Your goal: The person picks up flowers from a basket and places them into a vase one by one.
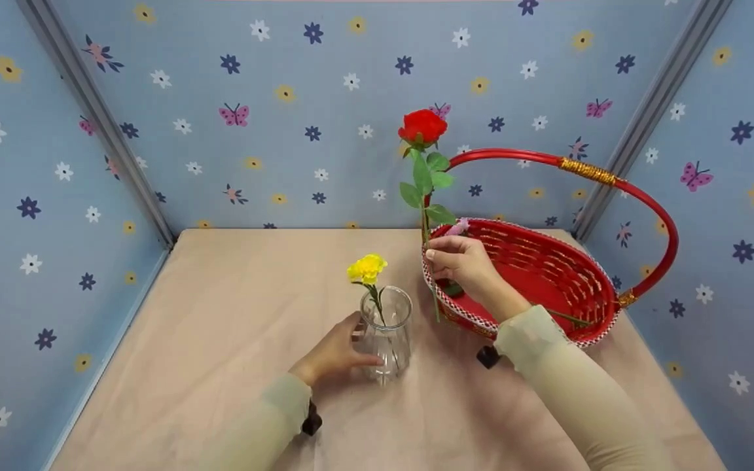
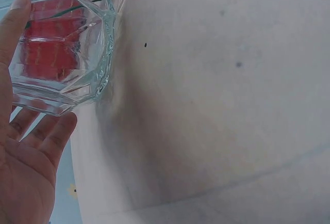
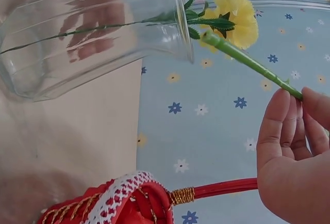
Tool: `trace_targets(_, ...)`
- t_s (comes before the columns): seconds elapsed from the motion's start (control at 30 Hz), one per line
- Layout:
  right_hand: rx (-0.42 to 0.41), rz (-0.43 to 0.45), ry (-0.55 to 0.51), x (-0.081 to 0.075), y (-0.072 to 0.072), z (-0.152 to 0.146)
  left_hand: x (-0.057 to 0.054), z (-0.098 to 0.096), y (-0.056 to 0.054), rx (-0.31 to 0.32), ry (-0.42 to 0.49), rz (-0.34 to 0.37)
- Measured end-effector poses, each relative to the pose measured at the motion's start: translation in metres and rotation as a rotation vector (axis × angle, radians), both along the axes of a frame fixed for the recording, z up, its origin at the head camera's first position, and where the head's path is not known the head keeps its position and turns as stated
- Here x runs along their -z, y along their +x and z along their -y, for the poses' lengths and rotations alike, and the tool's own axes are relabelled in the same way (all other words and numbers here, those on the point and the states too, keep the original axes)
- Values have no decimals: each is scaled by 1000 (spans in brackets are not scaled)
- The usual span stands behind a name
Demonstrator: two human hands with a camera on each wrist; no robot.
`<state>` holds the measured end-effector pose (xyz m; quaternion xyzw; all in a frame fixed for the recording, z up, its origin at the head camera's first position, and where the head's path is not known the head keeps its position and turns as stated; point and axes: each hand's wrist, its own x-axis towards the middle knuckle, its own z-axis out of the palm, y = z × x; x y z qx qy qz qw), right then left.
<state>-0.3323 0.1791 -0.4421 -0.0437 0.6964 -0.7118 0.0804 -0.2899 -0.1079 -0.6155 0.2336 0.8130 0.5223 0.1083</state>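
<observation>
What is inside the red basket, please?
In the red basket, a green stem, a dark green piece and something pink near the back are visible. The right hand and sleeve hide part of the interior; what lies behind them cannot be seen.

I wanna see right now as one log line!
left hand: holds glass vase | right hand: pinches red rose by stem, lower end outside vase | yellow flower: in vase | red basket: right of vase

Pale-blue wall panels [image 1: 324,72], three, printed with white, yellow and navy flowers and pink butterflies. Straight grey corner posts [image 1: 97,111], two, between panels. Creased pale-peach cloth [image 1: 239,294], spread flat.
</observation>
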Motion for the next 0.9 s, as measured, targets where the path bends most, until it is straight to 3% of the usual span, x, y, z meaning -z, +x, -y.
trace_targets(0.33, 52, 9, -25, -2, -4, 16, 3, 1, -1, 6, 2, 17)
trace_targets(0.9, 80, -62, -65, 0, -6, 38, 0, 0, 1, -5, 1, 39)
